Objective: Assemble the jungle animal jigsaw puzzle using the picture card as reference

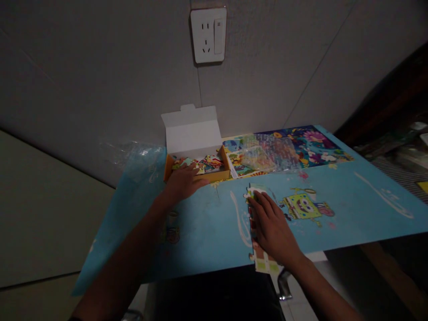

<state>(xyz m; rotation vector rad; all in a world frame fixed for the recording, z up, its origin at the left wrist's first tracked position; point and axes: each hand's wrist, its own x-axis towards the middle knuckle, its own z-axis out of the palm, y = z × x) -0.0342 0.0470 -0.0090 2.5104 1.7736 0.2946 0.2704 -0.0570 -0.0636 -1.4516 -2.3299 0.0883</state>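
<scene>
My left hand (183,180) reaches over the front wall of an open cardboard box (219,174). Its fingertips rest on jigsaw puzzle pieces (212,161) inside, with the thumb stretched apart outside the front wall. Pressed flat on a strip of joined jigsaw pieces (262,258) is my right hand (269,218), fingers extended. The strip runs from mid-table to the near edge and pokes slightly past it. Much of the strip is hidden under that hand.
Colourful printed sheets (316,145) lie behind, partly under a clear plastic bag (277,151). More clear plastic (143,156) sits left of the box. A blue cartoon-printed cover (207,227) spreads over the table. On the wall is a power socket (209,35).
</scene>
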